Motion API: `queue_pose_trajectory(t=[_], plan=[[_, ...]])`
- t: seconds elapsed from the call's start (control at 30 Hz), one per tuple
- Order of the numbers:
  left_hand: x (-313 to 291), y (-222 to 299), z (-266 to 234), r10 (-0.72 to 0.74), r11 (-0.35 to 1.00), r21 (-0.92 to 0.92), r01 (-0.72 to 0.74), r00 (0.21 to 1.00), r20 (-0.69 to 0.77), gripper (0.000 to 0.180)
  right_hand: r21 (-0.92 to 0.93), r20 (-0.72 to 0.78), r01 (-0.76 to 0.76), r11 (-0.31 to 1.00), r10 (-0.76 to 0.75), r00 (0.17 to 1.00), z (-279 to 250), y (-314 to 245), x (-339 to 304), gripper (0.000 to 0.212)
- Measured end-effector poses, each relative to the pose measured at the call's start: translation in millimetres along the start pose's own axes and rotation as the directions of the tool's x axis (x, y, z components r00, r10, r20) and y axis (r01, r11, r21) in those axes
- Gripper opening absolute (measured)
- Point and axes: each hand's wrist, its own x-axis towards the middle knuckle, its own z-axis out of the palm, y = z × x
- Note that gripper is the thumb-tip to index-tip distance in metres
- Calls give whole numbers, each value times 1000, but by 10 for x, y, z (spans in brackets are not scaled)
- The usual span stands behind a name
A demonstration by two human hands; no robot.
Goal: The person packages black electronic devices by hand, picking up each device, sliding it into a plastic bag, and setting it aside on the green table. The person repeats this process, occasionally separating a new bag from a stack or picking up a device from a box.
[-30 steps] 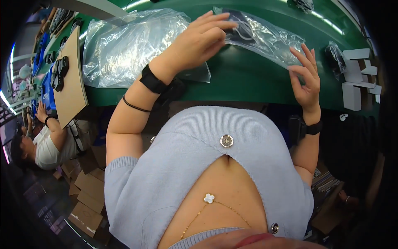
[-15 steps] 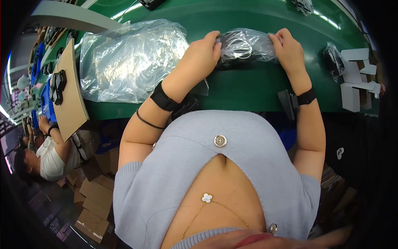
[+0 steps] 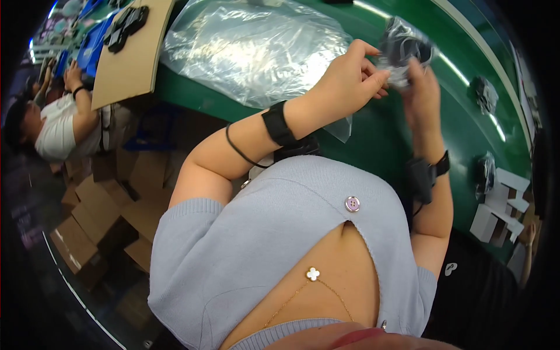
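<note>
The small bag point(image 3: 403, 48) has gone from stretched sideways to bunched over the tabletop point(image 3: 376, 137), its near end gripped by the blurred right hand point(image 3: 423, 96), apparently for steadiness, while the left hand point(image 3: 352, 81) half-curls against its edge, hold unclear.

No legible lettering or numbers from where I stand, just a small white heart-like mark point(image 3: 450, 269), on black fabric point(image 3: 475, 280), person's right
</note>
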Motion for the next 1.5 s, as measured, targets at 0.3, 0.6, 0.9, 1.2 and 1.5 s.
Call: queue_pose_trajectory(t=[0.3, 0.6, 0.9, 1.2, 1.5], plan=[[-551, -190, -588, 379, 270, 915, -299, 907, 185, 51, -953, -293, -298, 53, -409, 864, -786, -546, 1358, 26], [-561, -255, -588, 242, 135, 942, -308, 932, 270, 50, -47, 519, 998, -37, -855, -7, 1246, 136, 1757, 27], [-528, -218, -625, 325, 229, 914, -336, 911, 253, 35, -921, 380, 335, -198, -647, 661, 954, -302, 1620, 14], [-529, -229, -671, 389, 606, 761, -232, 921, -29, 21, -839, 465, 245, -486, -406, 787, 1120, -208, 1370, 30], [-456, -95, -714, 413, 782, 579, -231, 888, -204, 7, -998, 67, 68, -7, -302, 951, 1086, -26, 1879, 46]])
